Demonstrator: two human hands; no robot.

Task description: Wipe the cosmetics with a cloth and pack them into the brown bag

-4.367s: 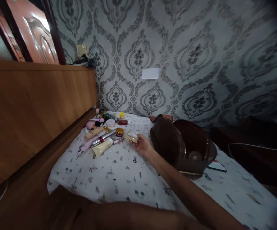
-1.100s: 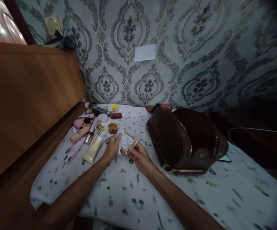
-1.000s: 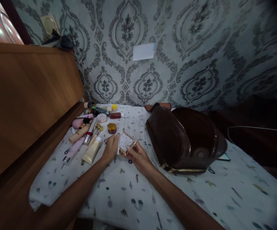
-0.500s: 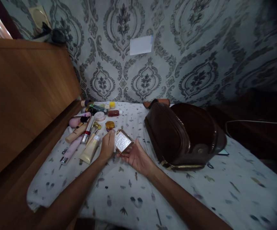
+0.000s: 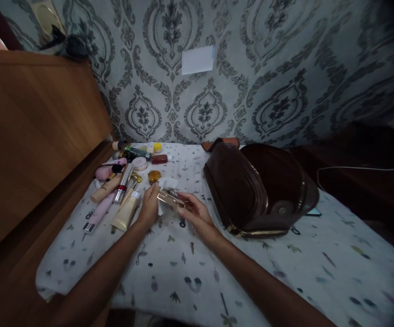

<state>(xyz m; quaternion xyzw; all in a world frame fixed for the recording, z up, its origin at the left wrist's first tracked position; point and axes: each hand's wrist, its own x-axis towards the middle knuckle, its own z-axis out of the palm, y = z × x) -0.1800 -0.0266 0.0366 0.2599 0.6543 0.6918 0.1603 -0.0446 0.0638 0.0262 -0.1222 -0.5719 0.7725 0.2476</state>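
Observation:
My right hand (image 5: 199,217) grips a small gold-edged case (image 5: 170,199), which looks like a makeup compact, by its right end. The case is tilted so that its narrow side faces me. My left hand (image 5: 149,205) is closed on a thin white wipe (image 5: 168,183) that spreads behind the case and hangs below its left end. Where the left fingers meet the case is hidden behind the wipe. Just beyond the hands stands a small amber jar (image 5: 154,176). A cream-coloured tube (image 5: 126,212) with a white cap lies left of my left hand.
A large brown leather bag (image 5: 251,195) stands to the right. Several cosmetics lie at the left, including a silver and red tube (image 5: 123,183), a pink tube (image 5: 99,212) and a round compact (image 5: 139,164). A wooden cabinet (image 5: 40,136) borders the white patterned cloth (image 5: 183,295).
The case has turned from showing its silvery textured face to showing its narrow edge. The white wipe has come into fuller view behind it. The whole view has shifted slightly.

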